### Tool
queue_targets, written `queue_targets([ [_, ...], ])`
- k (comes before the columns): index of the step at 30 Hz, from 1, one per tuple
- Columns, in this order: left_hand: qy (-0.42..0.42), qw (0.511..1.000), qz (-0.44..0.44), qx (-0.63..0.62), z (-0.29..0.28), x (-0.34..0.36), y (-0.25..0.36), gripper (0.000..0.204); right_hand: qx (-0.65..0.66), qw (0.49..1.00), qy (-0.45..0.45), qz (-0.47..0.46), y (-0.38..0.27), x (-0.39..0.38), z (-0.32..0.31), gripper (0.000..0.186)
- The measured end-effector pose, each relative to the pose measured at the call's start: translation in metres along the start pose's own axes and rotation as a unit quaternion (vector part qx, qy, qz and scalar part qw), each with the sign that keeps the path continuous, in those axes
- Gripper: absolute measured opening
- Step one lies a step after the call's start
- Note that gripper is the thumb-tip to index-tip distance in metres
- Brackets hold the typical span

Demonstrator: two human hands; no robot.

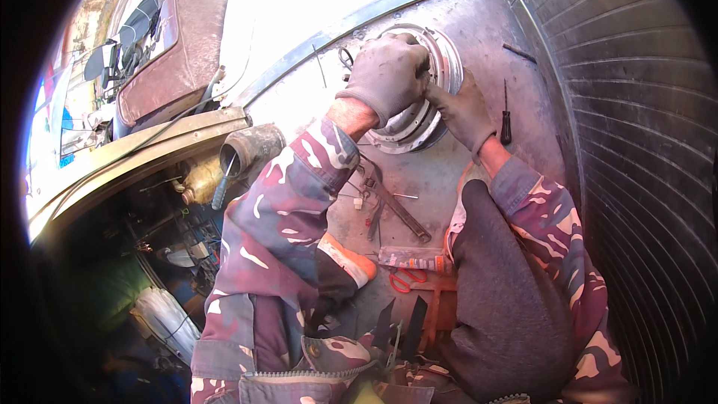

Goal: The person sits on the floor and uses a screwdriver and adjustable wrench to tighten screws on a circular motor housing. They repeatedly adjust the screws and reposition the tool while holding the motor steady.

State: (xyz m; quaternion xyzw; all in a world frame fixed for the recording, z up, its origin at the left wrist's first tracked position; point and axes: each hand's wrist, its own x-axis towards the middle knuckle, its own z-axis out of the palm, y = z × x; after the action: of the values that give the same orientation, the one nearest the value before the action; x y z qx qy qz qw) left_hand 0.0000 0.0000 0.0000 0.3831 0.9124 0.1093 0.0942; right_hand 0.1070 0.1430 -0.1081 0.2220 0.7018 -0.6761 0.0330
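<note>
The grey floor (542, 131) is bounded by a ridged dark metal wall (636, 67) along its right edge and a pale metal strip (366, 19) along its far edge. Toward the corner where these meet, just inside the far edge, lies a round, stepped metal wheel rim (407, 141), partly beneath the left hand and just left of the right hand. The gloved left hand (390, 73) lies over its middle with fingers bent inward; whether they enclose anything is hidden. The gloved right hand (462, 114) is at its right side, thumb reaching toward the left hand; its other fingers are mostly hidden, so I cannot tell how firmly it grips. Nearer the person lies a long dark metal tool (400, 213). A black-handled screwdriver (506, 126) lies near the right edge, and red-handled scissors (407, 281) lie between the legs.
</note>
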Motion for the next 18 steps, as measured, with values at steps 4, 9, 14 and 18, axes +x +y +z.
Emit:
queue_targets([
  [4,0.000,1.000,0.020,-0.006,-0.0002,0.0038,0.0001,0.018,0.001,1.000,0.006,-0.020,0.0041,0.0017,-0.0001,0.086],
  [9,0.005,0.999,0.021,0.027,0.0001,0.0080,0.0033,0.019,0.007,1.000,0.000,-0.021,0.0072,0.0051,0.0020,0.090],
  [14,-0.025,1.000,0.002,0.009,-0.0047,0.0098,0.0056,0.019,0.016,1.000,-0.003,-0.010,0.0035,0.0027,0.0019,0.093],
  [18,-0.035,0.999,-0.002,0.009,-0.0050,0.0095,0.0063,0.020,-0.015,1.000,0.004,-0.014,0.0014,-0.0011,-0.0001,0.092],
])
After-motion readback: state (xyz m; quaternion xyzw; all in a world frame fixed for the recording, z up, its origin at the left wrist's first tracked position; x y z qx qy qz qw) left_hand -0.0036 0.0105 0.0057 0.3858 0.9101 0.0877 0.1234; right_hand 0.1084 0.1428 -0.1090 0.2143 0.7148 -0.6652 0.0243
